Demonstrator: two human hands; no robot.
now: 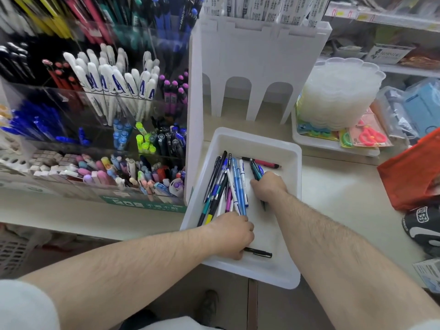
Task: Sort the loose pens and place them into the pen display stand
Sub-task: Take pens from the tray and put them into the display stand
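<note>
Stand: clear acrylic tiered pen display stand [100, 108] at the table's left edge, packed; a forced pen could topple neighbours.
Left hand: left hand [232, 236] curled over the ends of the mixed loose pens [226, 184], black pen [258, 252] beside it; bundle may fan out and slip.
Tray: shallow white plastic tray [281, 148] overhangs the table's front edge; leaning could tip it.
Right hand: right hand [269, 186] grips dark-teal pens [256, 170]; mixed kinds risk mis-sorting.

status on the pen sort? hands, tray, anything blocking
Both hands in white tray: right hand grips a few dark pens, left hand rests on loose pens. Display stand left of tray. Nothing blocking.
</note>
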